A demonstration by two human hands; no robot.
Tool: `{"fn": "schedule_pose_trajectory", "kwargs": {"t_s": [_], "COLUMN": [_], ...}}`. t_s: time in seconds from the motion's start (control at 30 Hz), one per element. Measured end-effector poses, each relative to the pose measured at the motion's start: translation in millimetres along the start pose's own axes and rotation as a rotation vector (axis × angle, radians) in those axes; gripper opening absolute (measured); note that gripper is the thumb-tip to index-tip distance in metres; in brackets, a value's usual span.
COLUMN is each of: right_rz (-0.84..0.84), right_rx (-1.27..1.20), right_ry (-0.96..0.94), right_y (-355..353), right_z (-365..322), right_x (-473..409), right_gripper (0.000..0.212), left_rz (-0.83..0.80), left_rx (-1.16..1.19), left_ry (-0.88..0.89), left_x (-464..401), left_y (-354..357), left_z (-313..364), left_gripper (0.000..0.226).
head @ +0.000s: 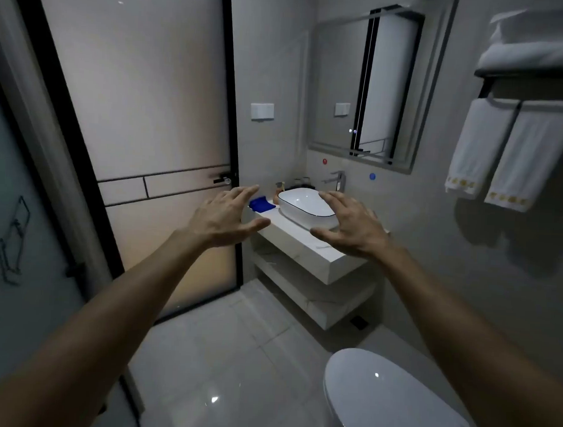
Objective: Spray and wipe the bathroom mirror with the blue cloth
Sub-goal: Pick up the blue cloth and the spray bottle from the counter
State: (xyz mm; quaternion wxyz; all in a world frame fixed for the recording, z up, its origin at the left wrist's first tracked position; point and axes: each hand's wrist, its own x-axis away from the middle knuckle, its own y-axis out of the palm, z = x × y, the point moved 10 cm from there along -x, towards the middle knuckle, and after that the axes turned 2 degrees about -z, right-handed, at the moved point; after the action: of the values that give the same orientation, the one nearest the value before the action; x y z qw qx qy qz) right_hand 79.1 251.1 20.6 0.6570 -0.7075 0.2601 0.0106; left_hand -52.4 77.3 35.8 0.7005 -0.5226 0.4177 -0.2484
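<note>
In a dim bathroom, one mirror hangs above one white basin on a marble counter, with one folded blue cloth lying at the basin's left. Two hanging towels sit on the right wall. Two bare hands reach forward, fingers spread wide, holding nothing. The left hand hovers in front of the cloth; the right hand overlaps the basin's right edge.
</note>
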Motion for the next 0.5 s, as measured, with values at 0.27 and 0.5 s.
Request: {"fn": "schedule_pose_trajectory", "kwargs": {"t_s": [0.27,0.5], "right_rz": [-0.018,-0.018], "right_rx": [-0.028,-0.022], "right_ry": [-0.013,-0.022], "right_y": [23.2,45.0], "right_z": [-1.2,5.9], "right_x": [-36.9,-85.1], "right_gripper": [0.082,0.083], "left_rz": [0.011,0.024], "left_rx": [0.013,0.053], "left_ry": [-0.035,-0.017], "left_x": [-25.0,-77.8], "left_y": [8.7,27.7], "left_z": [-27.0,-55.3], "left_gripper": [0.083,0.082]}}
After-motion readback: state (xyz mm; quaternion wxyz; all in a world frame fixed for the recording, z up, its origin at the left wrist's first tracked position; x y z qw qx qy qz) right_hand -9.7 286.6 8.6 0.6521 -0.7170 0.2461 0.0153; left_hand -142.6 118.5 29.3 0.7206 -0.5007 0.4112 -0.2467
